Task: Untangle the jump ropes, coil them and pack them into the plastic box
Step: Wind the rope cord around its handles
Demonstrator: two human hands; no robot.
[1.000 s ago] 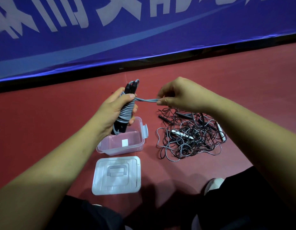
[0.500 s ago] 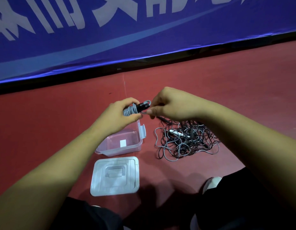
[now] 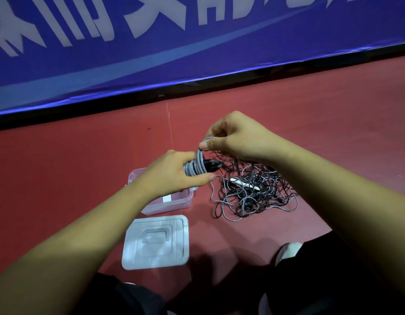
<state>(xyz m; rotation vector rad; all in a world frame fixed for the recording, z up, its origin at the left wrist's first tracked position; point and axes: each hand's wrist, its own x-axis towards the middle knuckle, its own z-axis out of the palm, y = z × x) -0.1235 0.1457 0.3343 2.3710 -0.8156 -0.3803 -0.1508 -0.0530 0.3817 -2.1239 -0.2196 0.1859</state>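
My left hand (image 3: 174, 176) grips a jump rope bundle (image 3: 198, 169): black handles lying sideways with grey cord wound round them. My right hand (image 3: 235, 137) pinches a loop of that grey cord just above the bundle's end. Below my left hand stands the clear plastic box (image 3: 174, 204), open, mostly hidden by my wrist. To its right on the red floor lies a tangled heap of grey and black jump ropes (image 3: 253, 192) with a white handle (image 3: 242, 184) in it.
The box's white lid (image 3: 156, 242) lies flat on the floor in front of the box. A blue banner (image 3: 197, 42) runs along the back above a black strip. My dark-clad legs and a white shoe (image 3: 287, 251) are at the bottom edge.
The bundle went from upright to sideways and lower, over the box's right end. My right hand drew in from a stretched cord and now lifts a loop over the bundle's end.
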